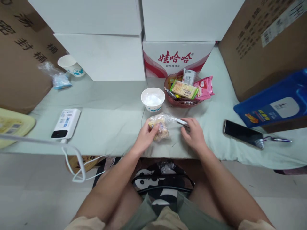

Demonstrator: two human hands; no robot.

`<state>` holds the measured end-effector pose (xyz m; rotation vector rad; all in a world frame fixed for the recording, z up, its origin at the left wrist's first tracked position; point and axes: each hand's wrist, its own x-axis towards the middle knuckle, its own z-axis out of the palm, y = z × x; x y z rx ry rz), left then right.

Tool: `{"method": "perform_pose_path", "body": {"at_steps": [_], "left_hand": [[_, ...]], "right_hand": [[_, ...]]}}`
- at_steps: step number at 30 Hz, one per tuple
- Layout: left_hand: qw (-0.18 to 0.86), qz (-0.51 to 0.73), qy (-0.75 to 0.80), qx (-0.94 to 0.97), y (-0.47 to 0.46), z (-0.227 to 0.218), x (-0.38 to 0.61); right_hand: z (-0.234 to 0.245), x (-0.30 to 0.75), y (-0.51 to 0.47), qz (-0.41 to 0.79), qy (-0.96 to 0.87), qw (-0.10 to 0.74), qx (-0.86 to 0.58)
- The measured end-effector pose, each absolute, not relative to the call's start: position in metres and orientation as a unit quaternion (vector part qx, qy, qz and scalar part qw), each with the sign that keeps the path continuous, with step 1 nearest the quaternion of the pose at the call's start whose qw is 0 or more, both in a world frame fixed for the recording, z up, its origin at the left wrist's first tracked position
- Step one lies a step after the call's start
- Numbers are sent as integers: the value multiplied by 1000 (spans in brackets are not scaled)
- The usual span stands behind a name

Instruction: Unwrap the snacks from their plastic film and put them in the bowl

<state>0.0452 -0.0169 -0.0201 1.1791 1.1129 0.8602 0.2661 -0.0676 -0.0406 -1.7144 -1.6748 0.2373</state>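
Note:
My left hand (144,136) is closed on a small clear plastic bag (162,129) of pale, crumbly food, with its thumb across the front. In my right hand (195,134) is a slim tool (180,121), white on top and dark below; its exact kind is too small to make out. The tool's tip points left and meets the bag's upper right corner, where the plastic is drawn out. Just behind the bag stands a white paper cup (153,99) with a blue pattern and something whitish inside. A reddish bowl (183,103) holds several wrapped snacks (184,89).
White boxes (115,57) line the back, between brown cartons (21,60). To the left are a power bank (68,123) with a white cable, another cup (72,65) and a plastic packet (61,80). A phone (242,132) and a blue bottle (271,99) lie right.

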Motion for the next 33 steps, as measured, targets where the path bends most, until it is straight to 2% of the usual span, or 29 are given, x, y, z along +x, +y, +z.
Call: {"method": "perform_pose_path", "body": {"at_steps": [4,10,12,15,18,21,25,29,31,33], "left_hand": [[506,411,544,529,-7,-19,35],[603,464,531,373,3,-15,29],[599,496,527,341,4,-14,30],[478,483,585,443,3,-14,29],[408,380,612,562,-1,-13,29],[435,315,589,603,-9,-11,29],[491,316,571,577,-19,-11,29],[462,320,576,593,-22,-15,26],[460,310,578,599,-22,-13,26],[497,319,574,568,-22,-10,25]], "right_hand": [[-36,250,-72,187,-692,381,-584],[-37,226,-69,207,-750,370,-507],[-38,221,-71,193,-759,374,-497],[-35,217,-77,157,-730,393,-537],[-28,214,-88,146,-686,394,-594],[-21,210,-99,131,-716,372,-575],[-23,195,-106,90,-812,345,-461],[-25,178,-108,97,-889,283,-346],[-24,174,-109,126,-889,263,-352],[-21,174,-109,165,-844,289,-420]]}}
